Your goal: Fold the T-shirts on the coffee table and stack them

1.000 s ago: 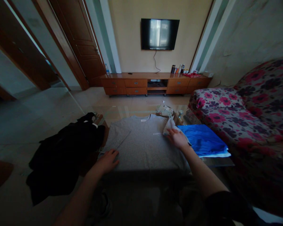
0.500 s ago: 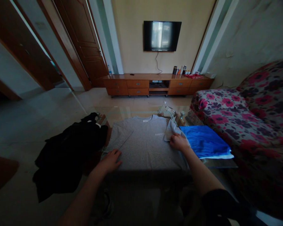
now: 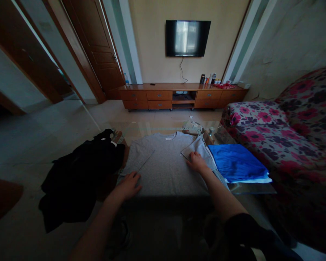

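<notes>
A grey T-shirt (image 3: 165, 170) lies spread on a glass table, neckline away from me, both sleeves folded inward. My left hand (image 3: 129, 185) rests on its lower left part, fingers stretched out and holding nothing. My right hand (image 3: 197, 162) is on the folded right sleeve (image 3: 195, 146), its fingers curled closed around the sleeve's edge. The shirt's front lettering is covered by that sleeve. Just right of the shirt lies a folded blue garment (image 3: 237, 163) with a white layer beneath it.
A heap of black clothing (image 3: 81, 174) lies to the left. Behind the shirt are a crumpled bag (image 3: 192, 127) and a small glass (image 3: 211, 131) by the table (image 3: 136, 127). A floral sofa (image 3: 260, 116) stands at right, a low wooden cabinet (image 3: 159, 96) beyond.
My right hand has moved left with the right sleeve, laying it farther across the shirt and over the lettering. My left hand has stayed in nearly the same place.
</notes>
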The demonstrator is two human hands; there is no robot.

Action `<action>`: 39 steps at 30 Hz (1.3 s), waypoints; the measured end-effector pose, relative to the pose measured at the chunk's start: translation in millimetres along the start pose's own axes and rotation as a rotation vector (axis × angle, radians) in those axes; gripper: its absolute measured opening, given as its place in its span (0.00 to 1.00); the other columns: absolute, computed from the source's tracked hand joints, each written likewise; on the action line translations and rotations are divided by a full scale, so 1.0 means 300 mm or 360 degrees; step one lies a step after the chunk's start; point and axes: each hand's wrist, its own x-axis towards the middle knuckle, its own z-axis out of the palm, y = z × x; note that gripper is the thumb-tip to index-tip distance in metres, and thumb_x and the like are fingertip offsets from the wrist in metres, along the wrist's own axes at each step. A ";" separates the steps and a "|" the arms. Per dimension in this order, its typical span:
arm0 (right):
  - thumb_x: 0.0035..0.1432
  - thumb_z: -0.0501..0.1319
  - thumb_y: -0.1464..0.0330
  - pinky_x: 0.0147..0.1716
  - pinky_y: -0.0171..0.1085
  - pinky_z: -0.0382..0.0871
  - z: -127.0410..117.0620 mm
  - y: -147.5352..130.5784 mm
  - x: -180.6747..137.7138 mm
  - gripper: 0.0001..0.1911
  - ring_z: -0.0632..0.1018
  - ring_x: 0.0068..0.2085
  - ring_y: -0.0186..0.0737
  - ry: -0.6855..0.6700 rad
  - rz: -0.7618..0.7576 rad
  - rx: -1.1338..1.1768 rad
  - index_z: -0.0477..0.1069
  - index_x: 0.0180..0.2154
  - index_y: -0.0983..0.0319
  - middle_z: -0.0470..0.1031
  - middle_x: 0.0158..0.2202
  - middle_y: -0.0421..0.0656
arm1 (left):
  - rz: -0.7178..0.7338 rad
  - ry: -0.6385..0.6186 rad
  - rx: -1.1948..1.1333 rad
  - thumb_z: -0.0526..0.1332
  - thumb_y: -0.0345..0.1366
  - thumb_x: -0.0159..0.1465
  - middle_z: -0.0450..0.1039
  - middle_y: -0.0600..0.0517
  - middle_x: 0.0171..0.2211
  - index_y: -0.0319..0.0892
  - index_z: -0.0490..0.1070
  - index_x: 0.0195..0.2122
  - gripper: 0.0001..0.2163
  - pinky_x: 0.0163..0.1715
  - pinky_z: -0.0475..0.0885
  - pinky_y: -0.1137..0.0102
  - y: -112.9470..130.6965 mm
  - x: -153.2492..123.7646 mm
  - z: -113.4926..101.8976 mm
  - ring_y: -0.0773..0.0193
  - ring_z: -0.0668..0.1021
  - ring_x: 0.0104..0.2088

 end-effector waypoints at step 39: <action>0.53 0.67 0.65 0.44 0.41 0.67 -0.116 0.456 -0.228 0.16 0.76 0.51 0.52 0.0077 0.0297 0.0009 0.76 0.45 0.59 0.77 0.46 0.49 | 0.0131 0.0883 0.0072 0.47 0.47 0.74 0.54 0.47 0.73 0.50 0.58 0.71 0.26 0.69 0.54 0.53 -0.037 0.180 0.144 0.52 0.57 0.72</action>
